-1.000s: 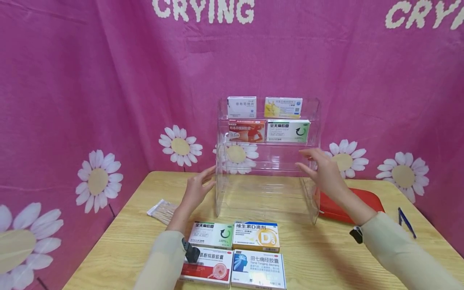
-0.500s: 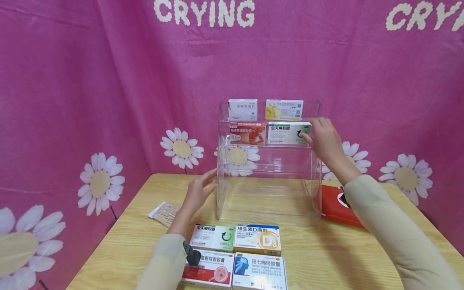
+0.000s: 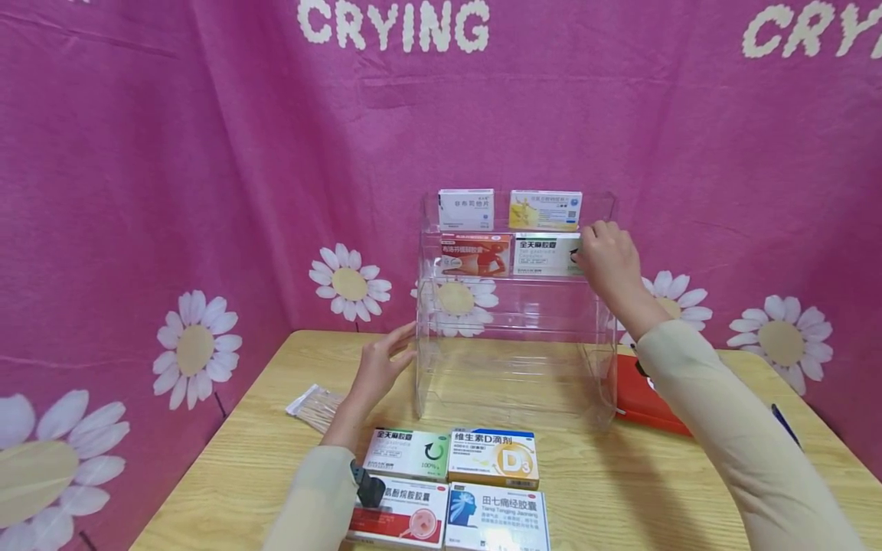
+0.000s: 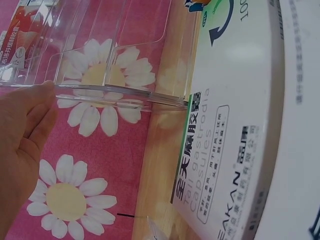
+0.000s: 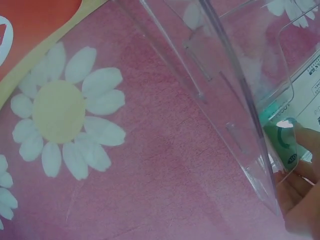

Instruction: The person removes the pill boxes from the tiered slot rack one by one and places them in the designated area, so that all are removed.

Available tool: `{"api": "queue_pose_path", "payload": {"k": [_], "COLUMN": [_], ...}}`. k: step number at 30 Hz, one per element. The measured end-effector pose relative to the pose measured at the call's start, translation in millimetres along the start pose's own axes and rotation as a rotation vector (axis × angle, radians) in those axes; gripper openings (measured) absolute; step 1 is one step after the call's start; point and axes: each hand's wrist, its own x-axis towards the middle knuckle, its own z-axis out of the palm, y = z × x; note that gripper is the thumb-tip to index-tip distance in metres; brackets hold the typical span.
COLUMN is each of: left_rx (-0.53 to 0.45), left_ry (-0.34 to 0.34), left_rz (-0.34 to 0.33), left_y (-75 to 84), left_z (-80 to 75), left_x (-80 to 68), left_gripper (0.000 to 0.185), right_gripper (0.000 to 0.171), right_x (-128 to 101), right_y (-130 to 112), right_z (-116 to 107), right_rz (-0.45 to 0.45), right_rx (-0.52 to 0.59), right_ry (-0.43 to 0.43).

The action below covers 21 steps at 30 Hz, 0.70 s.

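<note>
A clear acrylic three-tier shelf (image 3: 422,360) stands on the wooden table (image 3: 241,459). Its top tier holds a white box (image 3: 465,208) and a yellow box (image 3: 545,209). The middle tier holds a red box (image 3: 475,254) and a green-and-white box (image 3: 544,254). My right hand (image 3: 586,249) is raised to the middle tier and pinches the right end of the green-and-white box (image 5: 285,140), fingers (image 5: 300,190) curled at the shelf's side wall (image 5: 220,85). My left hand (image 3: 396,348) rests with straight fingers against the shelf's left wall (image 4: 100,92); the palm (image 4: 22,135) holds nothing.
Several medicine boxes lie in a block at the table's front, among them a green-and-white one (image 3: 406,453) and a D3 box (image 3: 493,458). A pack of cotton swabs (image 3: 313,405) lies left, a red pouch (image 3: 648,398) and a pen (image 3: 785,425) right. A pink daisy curtain hangs behind.
My right hand rose from beside the shelf's lower right part to the middle tier and closed on the green-and-white box's end. The left hand stayed at the left wall.
</note>
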Motion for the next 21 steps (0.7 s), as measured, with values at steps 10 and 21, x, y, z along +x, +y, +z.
{"api": "queue_pose_path", "payload": {"k": [10,21], "left_rx": [0.014,0.012], "left_ry": [0.000,0.005], "left_rz": [-0.002,0.004], "left_y": [-1.7,-1.4], "left_z": [0.9,0.6], "left_x": [-0.3,-0.5], "left_gripper": [0.048,0.048], "right_gripper": [0.030,0.026], "right_x": [3.3,4.1], "right_y": [-3.3,-2.3], "right_z": [-2.9,-16.0], "right_rz": [0.092,0.194], "right_rx": [0.047,0.227], "right_ry": [-0.053,-0.119]}}
